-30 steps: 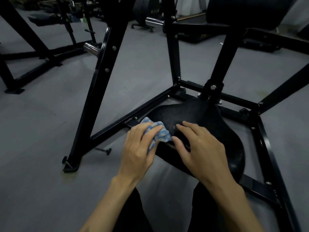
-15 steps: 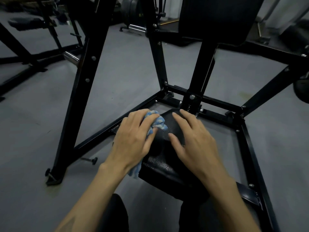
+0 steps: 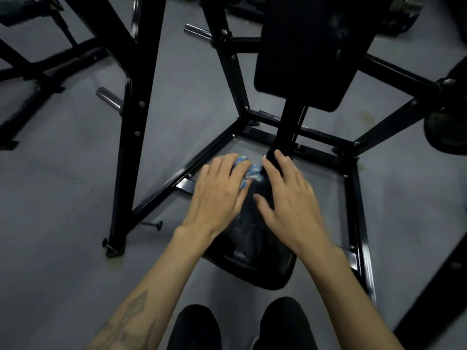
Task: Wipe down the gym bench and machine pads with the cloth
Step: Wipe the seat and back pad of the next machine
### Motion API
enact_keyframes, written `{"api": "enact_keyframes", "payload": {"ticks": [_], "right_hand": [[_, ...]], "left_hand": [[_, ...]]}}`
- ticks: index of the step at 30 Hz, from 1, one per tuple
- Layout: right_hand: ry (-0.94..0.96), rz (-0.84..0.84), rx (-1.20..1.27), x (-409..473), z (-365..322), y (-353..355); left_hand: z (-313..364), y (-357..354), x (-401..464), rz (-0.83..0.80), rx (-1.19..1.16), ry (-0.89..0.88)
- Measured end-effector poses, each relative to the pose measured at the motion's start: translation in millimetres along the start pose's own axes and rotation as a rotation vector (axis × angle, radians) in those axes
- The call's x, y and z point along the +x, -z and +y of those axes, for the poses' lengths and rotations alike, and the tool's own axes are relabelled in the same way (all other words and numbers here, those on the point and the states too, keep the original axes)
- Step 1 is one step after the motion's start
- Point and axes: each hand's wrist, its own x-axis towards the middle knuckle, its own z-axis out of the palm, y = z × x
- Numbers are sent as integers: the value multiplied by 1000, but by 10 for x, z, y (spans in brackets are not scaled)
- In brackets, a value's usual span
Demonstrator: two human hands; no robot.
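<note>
Item: seat pad [image 3: 255, 263], black, vinyl-looking, low on a black machine frame [image 3: 131, 137]; narrow end toward the upright post [image 3: 285, 137], broad end nearest the person. Surface shows a dull, speckled sheen, possibly damp or dusty (cannot tell which).

Item: cloth [image 3: 249, 170], blue and white, bunched; lies at the narrow far end of the seat pad, mostly hidden beneath the left hand, just beside the right hand's forefinger.

Item: left hand [image 3: 219, 195], palm down on the cloth, fingers extended and slightly arched over the bunch, bearing it onto the pad. Whether the thumb hooks under the cloth cannot be told.

Item: right hand [image 3: 288, 193], flat and spread on the pad, fingers straight, tips reaching the foot of the post; holds nothing, apparently steadying the seat.

Item: back pad [image 3: 305, 54], black, upright above the post; no hand on it, and nothing shows whether it is wiped.

Step in hand, as judged: wiping the seat pad's far end. To do it well: open the bunch somewhat so more fabric meets the vinyl; keep the palm's weight even; draw long overlapping strokes from the post toward the broad end; take in the side edges and the front lip (where grime tends to sit); shift the steadying hand so the patch beneath it is also wiped.
</note>
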Motion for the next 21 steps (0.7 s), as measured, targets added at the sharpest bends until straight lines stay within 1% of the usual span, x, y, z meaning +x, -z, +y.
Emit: {"api": "enact_keyframes", "payload": {"ticks": [7,15,21], "right_hand": [[-50,-64,5,17,-223,808],[-94,-121,-1,-5,-339,1564],[-111,-114,21,69,-390,1961]], "left_hand": [[254,670,422,-102,-55,61],[488,1334,821,-131,-58,100],[657,1576,1119,-148,-50,75]]}}
